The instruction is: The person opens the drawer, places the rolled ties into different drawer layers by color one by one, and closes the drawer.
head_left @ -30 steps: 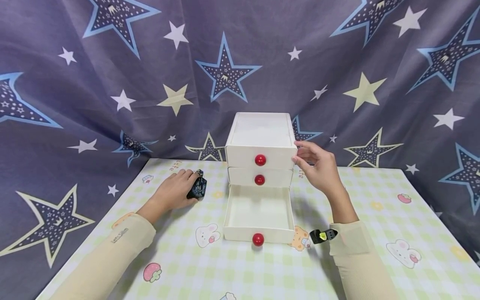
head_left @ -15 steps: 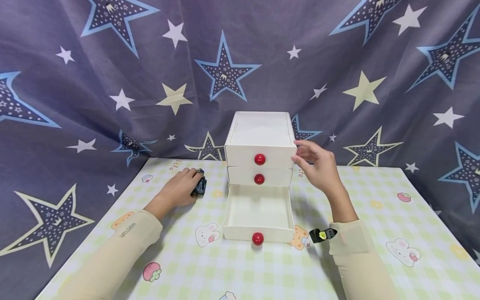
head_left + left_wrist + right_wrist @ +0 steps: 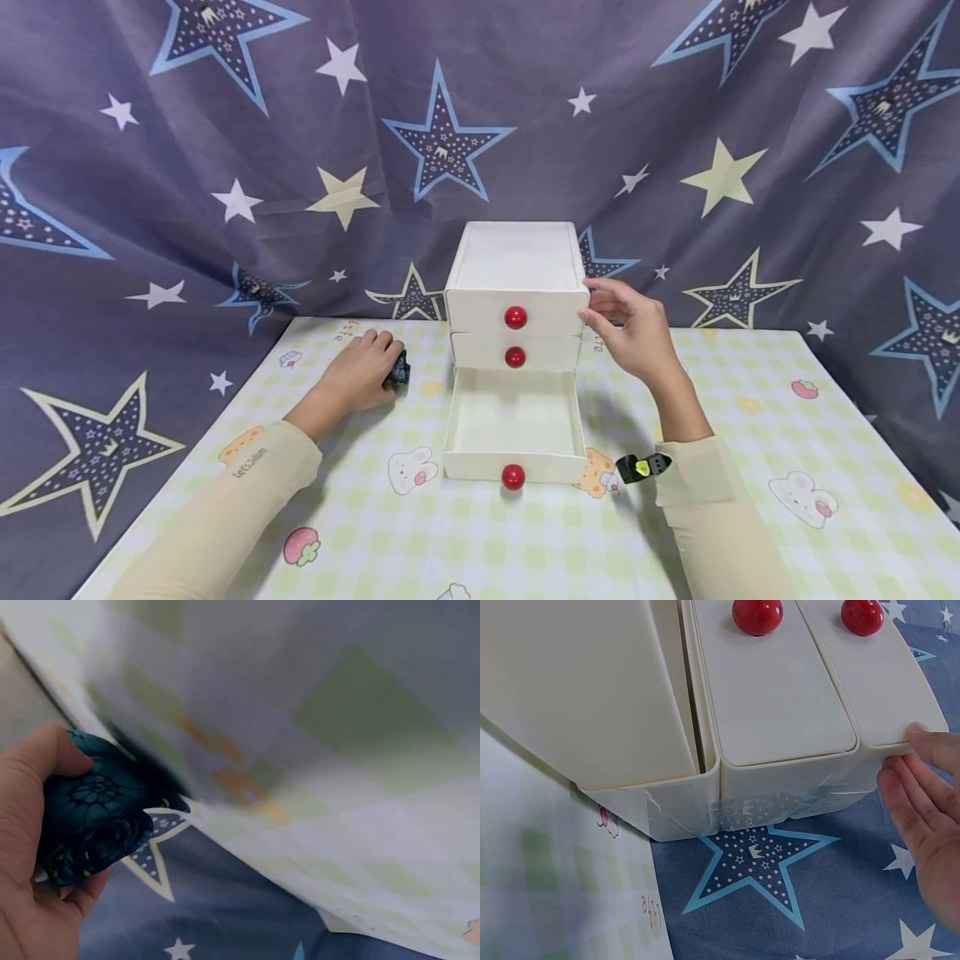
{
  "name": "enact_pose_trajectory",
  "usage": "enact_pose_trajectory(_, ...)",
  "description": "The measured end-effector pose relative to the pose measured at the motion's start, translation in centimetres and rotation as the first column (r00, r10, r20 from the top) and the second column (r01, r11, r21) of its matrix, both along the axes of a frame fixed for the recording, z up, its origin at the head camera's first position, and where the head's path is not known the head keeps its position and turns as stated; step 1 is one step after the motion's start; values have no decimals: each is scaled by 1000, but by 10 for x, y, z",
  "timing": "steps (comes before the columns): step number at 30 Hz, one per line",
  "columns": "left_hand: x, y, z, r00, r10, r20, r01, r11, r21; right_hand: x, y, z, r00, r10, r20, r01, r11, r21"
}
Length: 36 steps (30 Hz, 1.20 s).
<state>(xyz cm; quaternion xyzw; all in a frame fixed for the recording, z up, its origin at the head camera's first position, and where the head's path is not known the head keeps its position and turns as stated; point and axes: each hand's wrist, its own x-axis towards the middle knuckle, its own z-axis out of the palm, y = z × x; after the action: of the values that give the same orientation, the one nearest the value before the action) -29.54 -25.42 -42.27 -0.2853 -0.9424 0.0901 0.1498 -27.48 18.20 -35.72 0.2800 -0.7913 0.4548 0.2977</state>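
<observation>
- The white plastic bottom drawer (image 3: 514, 425) with its round red knob (image 3: 513, 477) stands pulled open on the checked pastel tabletop (image 3: 750, 433)
- My left hand (image 3: 358, 377) has its fingers curled round a dark blue patterned cloth bundle (image 3: 398, 371), left of the drawers
- My right hand (image 3: 633, 332), fingers relaxed and straight, touches the right corner of the white three-drawer cabinet (image 3: 516, 275)

Sleeves: 2 long, close-fitting sleeves in pale cream covered both forearms down to the wrists.
Left sleeve (image 3: 225, 508): it carried small dark lettering near the cuff, too small to read.
Right sleeve (image 3: 712, 517): plain cream, with soft folds at the cuff.
Wrist device (image 3: 642, 467): a small black unit with a yellow-green patch sat strapped at the right cuff.
Hands: both were bare, without rings or gloves.
</observation>
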Motion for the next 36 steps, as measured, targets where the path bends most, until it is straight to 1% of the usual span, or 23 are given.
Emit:
enact_pose_trajectory(4, 3, 3, 10, 999, -17, -43, 18, 1000, 2, 1, 0, 0, 1000, 3, 9, -3, 1000, -4)
enact_pose_trajectory(9, 7, 8, 21, 998, -15, -67, 14, 1000, -12, 1, 1, 0, 1000, -1, 14, 1, 1000, 0)
enact_pose_trajectory(14, 11, 12, 32, 993, -21, -115, 18, 999, -26, 0, 1, -1, 1000, -5, 3, 5, 1000, 1)
enact_pose_trajectory(20, 17, 17, 43, 982, -68, -174, 60, 997, -49, -1, 2, 0, 1000, 5, 9, -5, 1000, -9)
enact_pose_trajectory(24, 22, 23, 54, 976, -101, -195, 90, 994, -65, 0, 2, 1, 1000, 2, 19, -2, 1000, -3)
enact_pose_trajectory(30, 33, 36, 70, 953, -175, -246, 166, 984, -60, -1, 2, 2, 1000, 0, -1, 0, 1000, 6)
enact_pose_trajectory(36, 47, 51, 81, 926, -233, -296, 220, 972, -76, 0, 2, 1, 1000, -2, 5, 2, 1000, 5)
